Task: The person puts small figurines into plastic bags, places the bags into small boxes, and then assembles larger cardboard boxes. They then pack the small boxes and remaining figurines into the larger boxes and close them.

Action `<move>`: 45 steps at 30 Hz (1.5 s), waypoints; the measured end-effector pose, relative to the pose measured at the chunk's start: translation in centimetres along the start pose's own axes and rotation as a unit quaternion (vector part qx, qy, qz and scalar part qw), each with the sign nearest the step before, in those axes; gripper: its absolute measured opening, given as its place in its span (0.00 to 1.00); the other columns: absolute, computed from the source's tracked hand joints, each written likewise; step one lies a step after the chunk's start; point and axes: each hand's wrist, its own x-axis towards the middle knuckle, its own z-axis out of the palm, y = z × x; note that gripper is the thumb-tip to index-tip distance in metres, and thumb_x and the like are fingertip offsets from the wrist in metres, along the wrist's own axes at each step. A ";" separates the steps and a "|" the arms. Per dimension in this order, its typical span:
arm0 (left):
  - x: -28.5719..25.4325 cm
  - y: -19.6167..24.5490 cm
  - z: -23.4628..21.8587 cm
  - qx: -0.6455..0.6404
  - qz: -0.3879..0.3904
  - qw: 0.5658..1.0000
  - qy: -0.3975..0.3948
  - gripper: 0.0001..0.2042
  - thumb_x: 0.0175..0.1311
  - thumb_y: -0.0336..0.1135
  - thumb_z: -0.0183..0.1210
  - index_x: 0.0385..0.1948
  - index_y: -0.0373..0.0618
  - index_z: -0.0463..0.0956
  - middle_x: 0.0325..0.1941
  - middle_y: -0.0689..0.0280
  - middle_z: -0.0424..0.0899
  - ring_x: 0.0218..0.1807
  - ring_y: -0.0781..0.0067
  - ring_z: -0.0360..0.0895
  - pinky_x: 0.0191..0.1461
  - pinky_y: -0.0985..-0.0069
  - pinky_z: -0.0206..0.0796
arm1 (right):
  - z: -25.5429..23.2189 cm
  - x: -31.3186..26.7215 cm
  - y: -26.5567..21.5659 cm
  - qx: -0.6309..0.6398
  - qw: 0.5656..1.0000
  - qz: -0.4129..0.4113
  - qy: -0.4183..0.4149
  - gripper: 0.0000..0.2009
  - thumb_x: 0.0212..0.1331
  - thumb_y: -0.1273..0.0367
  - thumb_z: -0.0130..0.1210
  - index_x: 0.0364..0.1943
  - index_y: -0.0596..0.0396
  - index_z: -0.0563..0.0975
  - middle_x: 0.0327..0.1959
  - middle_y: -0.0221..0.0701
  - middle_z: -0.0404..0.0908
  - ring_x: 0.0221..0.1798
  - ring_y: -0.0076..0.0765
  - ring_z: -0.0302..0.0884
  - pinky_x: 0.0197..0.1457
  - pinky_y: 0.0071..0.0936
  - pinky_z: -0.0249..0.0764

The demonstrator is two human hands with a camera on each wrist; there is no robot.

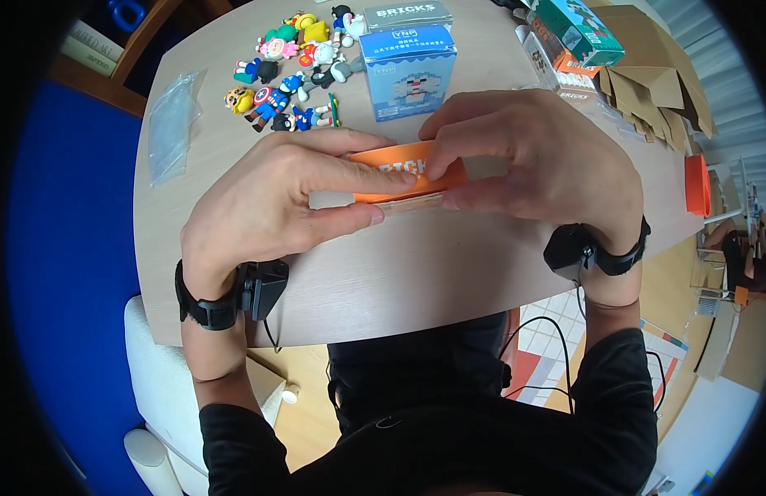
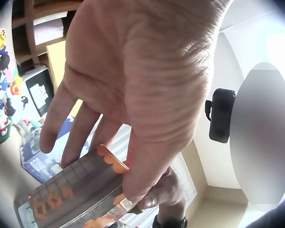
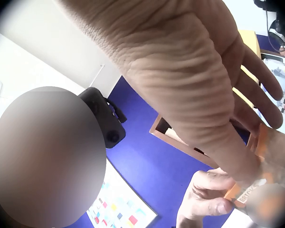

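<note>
Both hands hold an orange box (image 1: 391, 159) lettered BRICKS above the table, in the middle of the head view. The left hand (image 1: 271, 186) pinches its left end between thumb and fingers. At its right end the right hand (image 1: 540, 157) grips with thumb below and fingers on top. In the left wrist view the box (image 2: 71, 190) shows a dark printed face and a scalloped orange edge, with the left hand's (image 2: 137, 76) thumb on it. The right wrist view has the right hand's (image 3: 190, 80) thumb against the box (image 3: 270, 183). What is inside cannot be seen.
Behind the hands stand a blue YNP box (image 1: 409, 78) and a grey box (image 1: 408, 14). Several small figures (image 1: 271, 107) lie at the back left, near a clear plastic bag (image 1: 173, 128). At the back right are a green box (image 1: 575, 31) and flattened cardboard (image 1: 647, 99).
</note>
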 end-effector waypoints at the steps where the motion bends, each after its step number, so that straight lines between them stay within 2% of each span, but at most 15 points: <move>1: 0.0 0.1 0.1 0.005 -0.002 1.000 0.007 0.19 0.47 0.21 0.68 0.46 0.41 0.83 0.54 0.52 0.81 0.45 0.59 0.84 0.49 0.72 0.76 | 0.1 -0.1 -0.1 -0.008 1.000 -0.002 0.006 0.11 0.45 0.70 0.69 0.32 0.53 0.79 0.40 0.30 0.82 0.40 0.42 0.81 0.44 0.31 0.75; 6: 0.0 0.2 0.0 0.044 0.012 0.998 0.033 0.19 0.47 0.25 0.69 0.46 0.42 0.83 0.53 0.54 0.82 0.47 0.59 0.83 0.53 0.70 0.74 | 1.3 0.7 -0.4 -0.027 0.999 0.001 0.018 0.15 0.47 0.70 0.64 0.39 0.53 0.74 0.33 0.36 0.80 0.37 0.49 0.79 0.40 0.40 0.72; 9: 0.4 0.2 -0.3 0.031 0.002 0.999 0.044 0.24 0.47 0.30 0.71 0.51 0.43 0.80 0.55 0.55 0.81 0.53 0.58 0.80 0.59 0.68 0.70 | 1.2 0.9 -0.2 -0.036 0.998 -0.004 0.042 0.15 0.47 0.71 0.63 0.40 0.53 0.72 0.33 0.38 0.79 0.37 0.51 0.78 0.39 0.42 0.72; 13: 0.4 -0.4 -0.3 0.111 -0.008 0.986 0.124 0.35 0.46 0.36 0.73 0.61 0.45 0.71 0.61 0.55 0.76 0.62 0.59 0.74 0.65 0.65 0.64 | 0.7 1.0 1.0 -0.048 0.992 -0.002 0.114 0.17 0.45 0.73 0.65 0.41 0.53 0.71 0.32 0.41 0.79 0.37 0.53 0.78 0.40 0.43 0.72; 16: 0.7 -1.5 0.3 0.132 -0.055 0.975 0.172 0.43 0.46 0.43 0.73 0.68 0.46 0.61 0.65 0.51 0.71 0.66 0.54 0.70 0.65 0.63 0.64 | 1.1 1.5 2.9 -0.057 0.976 -0.030 0.207 0.19 0.43 0.74 0.66 0.40 0.53 0.71 0.38 0.40 0.79 0.40 0.54 0.77 0.42 0.41 0.72; 19: 1.4 -4.1 1.6 0.150 -0.114 0.963 0.193 0.51 0.47 0.54 0.72 0.71 0.42 0.51 0.65 0.43 0.69 0.68 0.47 0.67 0.63 0.60 0.67 | 0.9 1.7 4.3 -0.127 0.974 -0.033 0.186 0.31 0.41 0.71 0.73 0.54 0.49 0.71 0.57 0.37 0.74 0.58 0.44 0.74 0.54 0.32 0.73; 21: 2.1 -5.6 2.3 0.129 -0.143 0.963 0.188 0.56 0.46 0.58 0.71 0.72 0.36 0.47 0.65 0.39 0.67 0.69 0.46 0.66 0.65 0.60 0.65 | -0.2 1.6 3.0 -0.143 0.974 -0.017 0.177 0.27 0.52 0.68 0.67 0.56 0.56 0.67 0.55 0.45 0.74 0.53 0.46 0.76 0.55 0.31 0.73; 24: 3.2 -6.5 2.9 0.088 -0.160 0.968 0.171 0.59 0.44 0.61 0.71 0.72 0.33 0.45 0.63 0.37 0.68 0.67 0.47 0.68 0.66 0.62 0.65 | -1.1 1.7 0.7 -0.133 0.977 0.096 0.136 0.38 0.51 0.67 0.68 0.64 0.60 0.59 0.60 0.52 0.69 0.58 0.55 0.71 0.61 0.34 0.69; 26: 4.2 -5.8 2.9 0.071 -0.173 0.968 0.165 0.58 0.44 0.58 0.73 0.72 0.34 0.45 0.62 0.40 0.71 0.66 0.49 0.70 0.66 0.62 0.64 | -0.5 1.6 1.9 -0.095 0.975 0.144 0.139 0.46 0.43 0.67 0.72 0.68 0.54 0.57 0.66 0.50 0.63 0.65 0.56 0.66 0.65 0.36 0.67; 29: 5.4 -6.2 2.7 -0.042 -0.171 0.977 0.118 0.58 0.44 0.52 0.75 0.72 0.35 0.43 0.60 0.45 0.75 0.63 0.52 0.73 0.67 0.63 0.64 | 2.1 2.1 6.9 -0.029 0.978 0.126 0.164 0.54 0.34 0.66 0.77 0.71 0.42 0.55 0.73 0.43 0.55 0.73 0.50 0.58 0.69 0.34 0.63; 31: 6.1 -6.4 2.8 -0.090 -0.167 0.977 0.097 0.58 0.45 0.47 0.76 0.72 0.36 0.41 0.59 0.49 0.77 0.62 0.54 0.75 0.67 0.64 0.64 | 2.3 2.2 7.8 -0.012 0.985 0.117 0.124 0.62 0.31 0.65 0.79 0.74 0.39 0.47 0.76 0.46 0.48 0.75 0.52 0.53 0.73 0.34 0.59; 37: 7.1 -6.2 3.4 -0.084 -0.166 0.979 0.089 0.56 0.48 0.42 0.75 0.73 0.41 0.38 0.59 0.52 0.77 0.63 0.58 0.74 0.67 0.65 0.65 | 2.3 2.3 8.5 0.007 0.986 0.085 0.141 0.61 0.30 0.67 0.79 0.73 0.44 0.49 0.72 0.43 0.59 0.69 0.51 0.63 0.70 0.34 0.64; 40: 8.0 -5.6 4.4 -0.085 -0.138 0.981 0.106 0.54 0.49 0.40 0.74 0.73 0.41 0.39 0.60 0.52 0.75 0.64 0.58 0.73 0.68 0.65 0.63 | 0.9 1.6 7.5 -0.020 0.979 0.165 0.115 0.55 0.35 0.67 0.77 0.72 0.48 0.53 0.64 0.42 0.70 0.62 0.48 0.72 0.64 0.32 0.69; 43: 9.7 -5.4 5.2 -0.030 -0.101 0.987 0.122 0.55 0.50 0.40 0.73 0.73 0.40 0.36 0.61 0.50 0.74 0.64 0.57 0.72 0.68 0.66 0.63 | -3.6 1.5 4.8 0.005 0.977 0.211 -0.003 0.50 0.45 0.67 0.70 0.71 0.59 0.48 0.64 0.53 0.67 0.63 0.54 0.69 0.63 0.34 0.69; 45: 11.0 -6.4 5.8 -0.011 -0.069 0.988 0.138 0.57 0.50 0.40 0.73 0.72 0.37 0.33 0.61 0.49 0.74 0.64 0.56 0.72 0.68 0.67 0.64 | -3.5 1.2 5.1 -0.005 0.965 0.262 0.005 0.50 0.46 0.68 0.69 0.72 0.59 0.47 0.62 0.54 0.68 0.61 0.54 0.71 0.62 0.34 0.70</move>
